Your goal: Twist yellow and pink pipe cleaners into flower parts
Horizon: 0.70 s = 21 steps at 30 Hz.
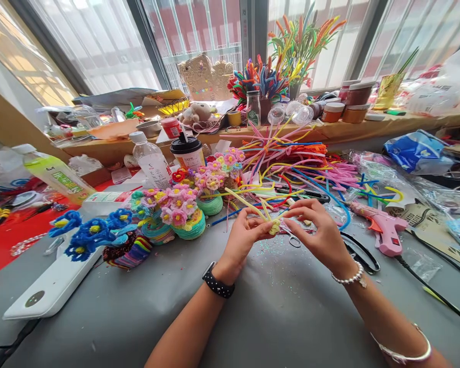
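On the left of the table, blue flowers sit with a striped pot, clear of my working area.

At the middle, a yellow pipe-cleaner piece is raised above the table, between the two grips. I judge the step in hand to be shaping its bunched end. For a good result, I anchor the piece on the left, close to the bend, and work from the right in small, even turns. The loose strands, which point far and left, should stay apart from the bunched end. Hard pulling could undo the shape.

Left grip: closed, thumb and fingertips pinching the piece.

Right grip: partly open, thumb and index finger apart, tips at the right side of the piece. I cannot tell whether they pinch a strand or only touch it.

A scissors handle shows on the table near the right thumb. Farther right, a pink glue gun lies well apart from both grips.
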### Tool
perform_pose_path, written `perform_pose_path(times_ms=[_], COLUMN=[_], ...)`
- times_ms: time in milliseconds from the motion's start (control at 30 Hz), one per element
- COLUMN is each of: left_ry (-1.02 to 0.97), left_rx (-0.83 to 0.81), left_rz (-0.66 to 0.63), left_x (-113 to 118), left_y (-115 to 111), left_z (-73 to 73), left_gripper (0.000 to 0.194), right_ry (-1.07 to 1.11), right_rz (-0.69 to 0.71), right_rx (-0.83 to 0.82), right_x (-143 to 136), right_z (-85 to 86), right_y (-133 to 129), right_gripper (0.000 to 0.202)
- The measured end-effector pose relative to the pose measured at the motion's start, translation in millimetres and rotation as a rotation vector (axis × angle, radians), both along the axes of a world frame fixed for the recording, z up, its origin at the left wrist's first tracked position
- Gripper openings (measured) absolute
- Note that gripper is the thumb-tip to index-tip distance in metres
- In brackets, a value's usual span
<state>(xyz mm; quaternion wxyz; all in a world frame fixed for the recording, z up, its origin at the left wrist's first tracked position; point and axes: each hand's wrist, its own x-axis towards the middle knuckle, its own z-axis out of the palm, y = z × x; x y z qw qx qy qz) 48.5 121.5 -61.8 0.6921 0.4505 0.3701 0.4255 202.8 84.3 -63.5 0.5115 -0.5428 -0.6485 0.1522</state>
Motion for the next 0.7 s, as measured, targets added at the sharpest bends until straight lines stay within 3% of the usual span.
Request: perform_pose_path(times_ms=[100, 267, 500, 700], left_ry=[-0.021, -0.036, -0.03, 0.037], left_rx=[-0.056, -0.072, -0.02, 0.171], left_rz=[-0.034, -0.061, 0.001, 0.102], left_x=[-0.2, 0.7, 3.2, 6.9], left_y=[-1.6, -5.1, -5.8, -9.1], left_z=[0.9, 0.7, -1.0, -4.0], left_gripper=[0.04, 0.036, 0.036, 0.029], right_ry=[-0.36, -0.624, -0.786, -0.829], right_rz=[-0.047, -0.041, -0.066, -0.173], right_rx=[0.307, 0.488, 0.533, 0.508], right_x=[3.8, 4.5, 4.4, -2.5], right_z=[0.0, -6.0, -9.3, -10.0], right_y=[-0.1, -1.0, -2.3, -3.7], right_gripper=[0.012, 0.016, 0.017, 0.013])
